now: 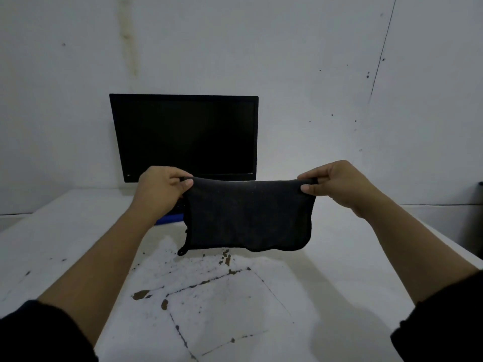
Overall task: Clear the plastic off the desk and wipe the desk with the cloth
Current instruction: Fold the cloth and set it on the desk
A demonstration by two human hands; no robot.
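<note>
A dark cloth [248,215] hangs stretched in the air above the white desk [339,270], folded over along its top edge. My left hand [159,189] pinches its upper left corner. My right hand [337,184] pinches its upper right corner. The cloth's lower edge, with a small loop at the left, hangs just above the desk top. The desk surface below is chipped, with brown spots and dark scratch lines. I see no plastic on the desk.
A black monitor [185,137], switched off, stands at the back of the desk against a white wall. A blue object [170,219] shows partly behind my left wrist and the cloth. A dark object [479,226] is at the far right edge.
</note>
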